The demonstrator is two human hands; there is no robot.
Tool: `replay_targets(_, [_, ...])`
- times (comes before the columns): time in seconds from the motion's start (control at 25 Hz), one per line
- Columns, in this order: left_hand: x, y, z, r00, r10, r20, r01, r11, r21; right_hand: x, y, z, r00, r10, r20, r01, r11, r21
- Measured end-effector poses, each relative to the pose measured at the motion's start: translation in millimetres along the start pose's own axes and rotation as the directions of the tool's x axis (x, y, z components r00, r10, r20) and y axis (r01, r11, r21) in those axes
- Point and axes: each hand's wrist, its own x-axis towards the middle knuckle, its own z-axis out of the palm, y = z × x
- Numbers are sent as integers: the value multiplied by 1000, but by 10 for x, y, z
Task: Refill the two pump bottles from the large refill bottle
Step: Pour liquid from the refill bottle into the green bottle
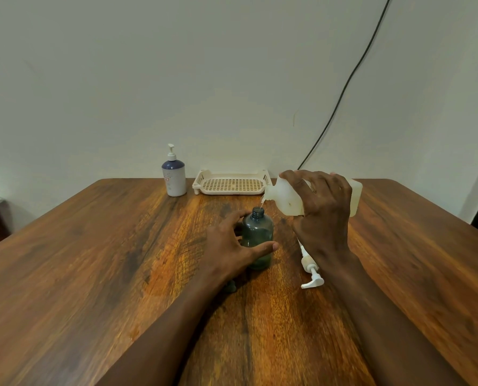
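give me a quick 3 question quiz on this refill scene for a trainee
1. True or false: the dark bottle has its pump screwed on.
2. Which hand tilts the refill bottle over the dark bottle's open neck? A) left hand B) right hand
3. Fill in: the white pump bottle stands to the ___ of the tray.
Key: 1 false, the pump lies on the table by the right wrist. 2 B; the left hand holds the dark bottle. 3 left.
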Motion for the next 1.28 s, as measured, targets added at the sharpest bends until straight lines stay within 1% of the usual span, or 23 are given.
replay_targets(0.76, [5,-7,5,1000,-6,-6,6,1000,-3,6,-25,-27,1000,13,19,-13,1000,7])
replay_targets(1.28, [1,5,2,1000,-5,1,5,1000,-9,16,-32,-37,1000,0,3,0,1000,8])
